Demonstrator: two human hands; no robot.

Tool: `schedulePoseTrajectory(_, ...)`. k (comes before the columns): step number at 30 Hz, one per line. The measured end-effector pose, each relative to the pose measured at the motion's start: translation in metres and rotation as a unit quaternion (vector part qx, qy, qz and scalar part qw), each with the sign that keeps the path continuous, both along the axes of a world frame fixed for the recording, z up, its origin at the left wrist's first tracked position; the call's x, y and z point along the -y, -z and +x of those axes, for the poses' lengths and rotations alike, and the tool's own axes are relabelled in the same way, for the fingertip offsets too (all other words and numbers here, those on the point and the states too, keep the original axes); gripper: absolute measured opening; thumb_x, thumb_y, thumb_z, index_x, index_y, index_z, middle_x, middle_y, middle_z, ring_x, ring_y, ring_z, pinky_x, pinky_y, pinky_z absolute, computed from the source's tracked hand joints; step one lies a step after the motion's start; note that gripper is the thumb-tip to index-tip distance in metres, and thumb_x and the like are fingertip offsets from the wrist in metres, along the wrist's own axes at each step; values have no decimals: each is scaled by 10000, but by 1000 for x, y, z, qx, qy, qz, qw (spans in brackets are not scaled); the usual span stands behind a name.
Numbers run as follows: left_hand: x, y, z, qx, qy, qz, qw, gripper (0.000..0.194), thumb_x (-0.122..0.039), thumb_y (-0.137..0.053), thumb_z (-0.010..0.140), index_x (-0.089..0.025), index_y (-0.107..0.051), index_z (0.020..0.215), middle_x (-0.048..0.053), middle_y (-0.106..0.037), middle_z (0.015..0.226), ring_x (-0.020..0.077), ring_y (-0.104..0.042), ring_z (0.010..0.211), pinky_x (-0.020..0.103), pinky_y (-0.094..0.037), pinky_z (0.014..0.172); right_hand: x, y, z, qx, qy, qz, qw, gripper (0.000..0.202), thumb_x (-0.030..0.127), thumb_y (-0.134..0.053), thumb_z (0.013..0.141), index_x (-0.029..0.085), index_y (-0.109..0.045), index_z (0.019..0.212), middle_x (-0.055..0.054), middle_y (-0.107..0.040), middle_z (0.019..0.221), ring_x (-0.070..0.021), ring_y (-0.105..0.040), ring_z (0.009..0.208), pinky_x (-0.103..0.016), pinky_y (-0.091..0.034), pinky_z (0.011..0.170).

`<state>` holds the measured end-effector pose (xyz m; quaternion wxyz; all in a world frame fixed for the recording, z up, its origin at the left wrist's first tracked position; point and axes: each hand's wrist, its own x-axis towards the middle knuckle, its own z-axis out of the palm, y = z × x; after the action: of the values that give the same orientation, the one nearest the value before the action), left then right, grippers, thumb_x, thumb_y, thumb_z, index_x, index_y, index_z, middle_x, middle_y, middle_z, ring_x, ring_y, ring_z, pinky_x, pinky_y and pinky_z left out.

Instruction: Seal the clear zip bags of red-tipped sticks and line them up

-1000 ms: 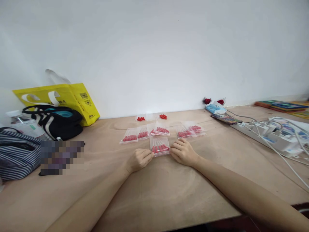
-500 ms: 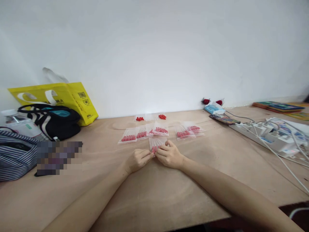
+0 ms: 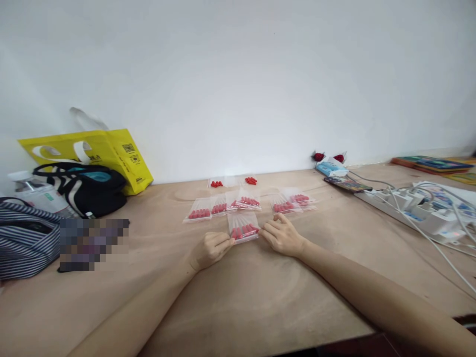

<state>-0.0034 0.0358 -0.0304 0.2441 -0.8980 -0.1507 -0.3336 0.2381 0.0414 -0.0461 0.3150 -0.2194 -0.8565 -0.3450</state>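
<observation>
Between my hands lies a small clear zip bag (image 3: 242, 221) with several red capsule-shaped pieces in it, its zip edge toward me. My left hand (image 3: 212, 249) pinches the near left corner of this bag. At the near right corner is my right hand (image 3: 281, 237), thumb and forefinger closed on the bag's edge. Just beyond lie similar filled bags: one at the left (image 3: 200, 210), overlapping ones in the middle (image 3: 248, 200) and more at the right (image 3: 284, 204). Farther back, brighter red pieces (image 3: 251, 181) rest on clear bags by the wall.
At the left stand a yellow tote bag (image 3: 137, 171), a black bag (image 3: 107, 193), a clear bottle (image 3: 48, 198) and a striped pouch (image 3: 29, 248). To the right are a blue tissue pack (image 3: 332, 167), a power strip with cables (image 3: 427, 218) and flat colourful boards (image 3: 427, 163).
My right hand has slid right along the zip edge, from near the left corner to the right corner, uncovering the red pieces. My left hand stays at the left corner.
</observation>
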Motion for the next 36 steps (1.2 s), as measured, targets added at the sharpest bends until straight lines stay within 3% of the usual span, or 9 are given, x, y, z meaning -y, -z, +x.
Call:
schedulePoseTrajectory(5,1,4,-5,5,-11,-48,999,182,-166,-455,831,-158,-542,672,-9,-568,576,75,-501,467,186,-361,447,1,1,-1,-24,27,-19,999,296,208,-392,865,148,-503,597,-1,-469,567,-109,-363,556,-289,-249,666)
schedulePoseTrajectory(8,4,2,-5,60,-34,-228,971,133,-285,-506,807,-168,-539,753,-18,-556,588,77,-516,484,177,-393,468,0,1,-1,-32,27,-32,999,299,218,-381,869,155,-496,601,-1,-474,563,-113,-370,554,-285,-259,670)
schedulePoseTrajectory(10,6,-1,-2,151,-81,-402,900,260,-390,-500,793,-171,-496,934,-19,-554,611,89,-533,506,189,-428,492,1,1,-1,-48,20,-44,998,288,209,-382,867,154,-491,606,2,-481,558,-111,-379,552,-281,-265,677)
schedulePoseTrajectory(15,8,-9,12,363,-134,-697,604,448,-464,-333,848,-168,-267,1178,-36,-531,573,109,-548,464,228,-452,477,12,0,-13,-62,-39,-109,991,287,205,-354,879,155,-484,628,10,-518,558,-97,-409,546,-274,-281,702)
schedulePoseTrajectory(17,9,-10,14,363,-118,-731,566,420,-366,-485,802,-183,-313,1138,-43,-539,589,99,-555,483,212,-444,494,17,-1,-19,-46,-70,-143,986,285,250,-361,882,158,-496,649,14,-534,570,-94,-427,561,-271,-287,710)
schedulePoseTrajectory(20,11,-9,5,330,-99,-735,584,454,-218,-592,721,-192,-350,1104,-41,-559,630,98,-573,529,200,-442,519,17,-1,-18,-30,-83,-185,979,298,406,-427,839,163,-524,695,1,-560,614,-113,-462,630,-282,-292,719)
schedulePoseTrajectory(24,-1,-14,-19,418,-142,-642,627,561,-188,-573,739,-226,-237,1186,-17,-588,751,98,-591,596,210,-466,573,0,-3,6,-95,38,-209,973,224,360,-460,816,175,-558,737,-30,-593,703,-156,-483,741,-322,-277,749)
schedulePoseTrajectory(28,-35,-26,-45,495,-230,-583,602,482,-166,-597,728,-186,-292,1101,23,-596,810,95,-592,565,204,-476,529,-19,-4,41,-122,125,-251,952,155,258,-484,754,201,-597,844,-60,-607,911,-198,-484,870,-372,-256,806)
schedulePoseTrajectory(36,-105,-34,-55,409,-303,-565,649,297,-138,-664,617,-118,-484,852,21,-586,635,180,-604,633,303,-483,635,-36,5,82,-90,206,-268,937,395,171,-472,673,263,-579,1042,-47,-586,1036,-230,-462,989,-421,-215,875)
